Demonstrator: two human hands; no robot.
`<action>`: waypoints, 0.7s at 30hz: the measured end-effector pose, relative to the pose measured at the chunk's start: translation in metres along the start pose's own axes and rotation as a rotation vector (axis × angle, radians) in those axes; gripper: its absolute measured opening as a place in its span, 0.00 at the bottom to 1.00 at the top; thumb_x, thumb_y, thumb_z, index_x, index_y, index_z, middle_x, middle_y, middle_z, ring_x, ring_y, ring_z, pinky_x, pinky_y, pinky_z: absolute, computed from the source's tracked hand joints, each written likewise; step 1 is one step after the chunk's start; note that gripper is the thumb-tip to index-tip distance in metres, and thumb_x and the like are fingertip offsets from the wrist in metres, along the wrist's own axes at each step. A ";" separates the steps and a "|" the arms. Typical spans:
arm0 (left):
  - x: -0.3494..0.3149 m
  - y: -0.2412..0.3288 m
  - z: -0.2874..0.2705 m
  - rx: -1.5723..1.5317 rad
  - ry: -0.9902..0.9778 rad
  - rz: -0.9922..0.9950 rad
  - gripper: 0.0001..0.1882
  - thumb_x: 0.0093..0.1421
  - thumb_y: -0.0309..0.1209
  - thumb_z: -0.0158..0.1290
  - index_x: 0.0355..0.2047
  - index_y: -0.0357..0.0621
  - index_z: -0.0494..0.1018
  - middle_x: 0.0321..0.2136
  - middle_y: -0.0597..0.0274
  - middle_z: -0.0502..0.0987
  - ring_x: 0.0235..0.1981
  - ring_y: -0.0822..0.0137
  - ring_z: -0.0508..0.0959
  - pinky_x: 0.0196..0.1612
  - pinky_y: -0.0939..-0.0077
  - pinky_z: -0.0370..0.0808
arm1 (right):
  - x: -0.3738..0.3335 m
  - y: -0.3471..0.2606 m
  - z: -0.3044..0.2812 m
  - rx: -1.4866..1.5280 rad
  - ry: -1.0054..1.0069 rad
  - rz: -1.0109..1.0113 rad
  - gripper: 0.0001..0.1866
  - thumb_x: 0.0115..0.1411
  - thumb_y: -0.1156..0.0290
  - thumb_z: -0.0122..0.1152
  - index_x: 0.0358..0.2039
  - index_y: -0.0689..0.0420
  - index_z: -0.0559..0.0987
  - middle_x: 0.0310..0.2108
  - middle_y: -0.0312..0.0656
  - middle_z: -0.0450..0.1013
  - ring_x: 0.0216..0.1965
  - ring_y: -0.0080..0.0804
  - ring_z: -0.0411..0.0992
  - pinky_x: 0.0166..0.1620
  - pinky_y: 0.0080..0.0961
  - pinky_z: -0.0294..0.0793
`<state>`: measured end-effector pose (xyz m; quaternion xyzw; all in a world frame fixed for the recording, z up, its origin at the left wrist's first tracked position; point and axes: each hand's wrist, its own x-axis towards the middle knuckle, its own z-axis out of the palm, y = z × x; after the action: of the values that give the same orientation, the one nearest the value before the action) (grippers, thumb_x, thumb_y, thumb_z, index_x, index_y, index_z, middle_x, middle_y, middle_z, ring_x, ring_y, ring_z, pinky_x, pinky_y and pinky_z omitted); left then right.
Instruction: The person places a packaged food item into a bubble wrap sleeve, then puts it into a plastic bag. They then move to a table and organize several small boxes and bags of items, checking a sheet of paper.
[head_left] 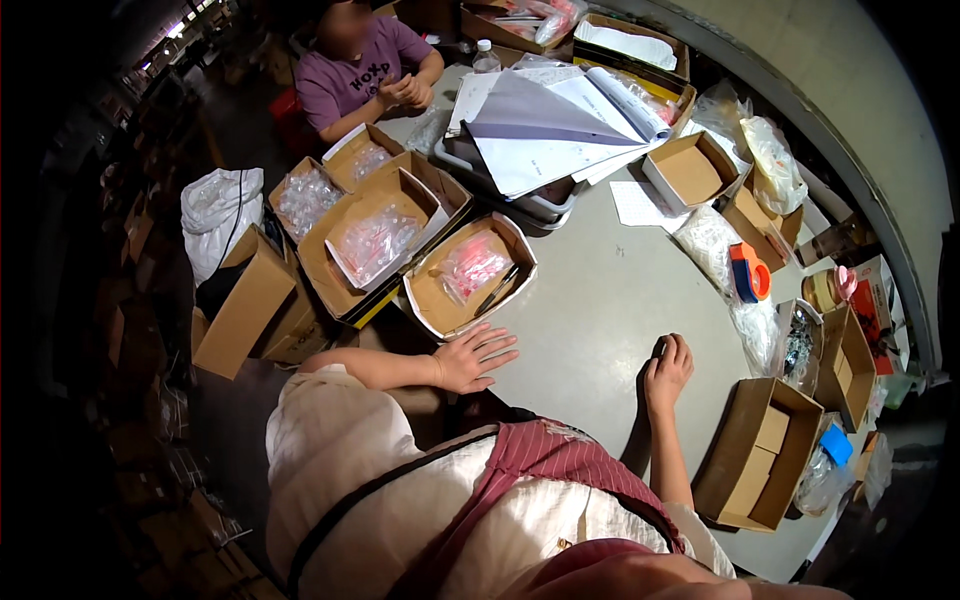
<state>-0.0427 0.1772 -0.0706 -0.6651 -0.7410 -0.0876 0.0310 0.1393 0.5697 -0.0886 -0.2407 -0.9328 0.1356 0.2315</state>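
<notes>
From my end of the feed, the left hand (474,360) is palm-down by the near edge of the grey table (600,290), around the middle of the frame, fingers spread wide and gripping nothing. The right hand (669,374) is right of center, well apart from it, fingers loosely curled down toward the tabletop; I honestly can't tell if anything's tucked under them. Closest thing to the left fingertips is a shallow cardboard tray (432,305), just above them in the frame, with pink-and-clear packets (472,268) inside and a dark pen (497,288) along its right side. Further to the upper left I've got a bigger box setup with another tray (320,255) full of clear bags (375,245), then a white sack (215,215) past that. Up top, loose papers (545,120) are sprawled over a grey bin (555,223). Out past the right hand there's an orange-and-blue tape dispenser (748,272) on some plastic bags, and an open brown box (748,490) sits at lower right. Upper left, a co-worker in a purple shirt (365,75) has both hands (405,92) together near a clear bottle (487,57).
</notes>
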 end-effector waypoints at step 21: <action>-0.001 0.001 0.002 0.022 0.006 -0.008 0.36 0.61 0.48 0.48 0.69 0.52 0.62 0.69 0.54 0.60 0.69 0.52 0.60 0.71 0.52 0.52 | -0.001 0.002 0.001 0.023 0.015 -0.005 0.24 0.52 0.79 0.55 0.52 0.55 0.73 0.58 0.44 0.67 0.62 0.47 0.62 0.63 0.44 0.57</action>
<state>-0.0418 0.1763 -0.0730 -0.6616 -0.7444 -0.0814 0.0403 0.1402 0.5709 -0.0903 -0.2365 -0.9301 0.1439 0.2416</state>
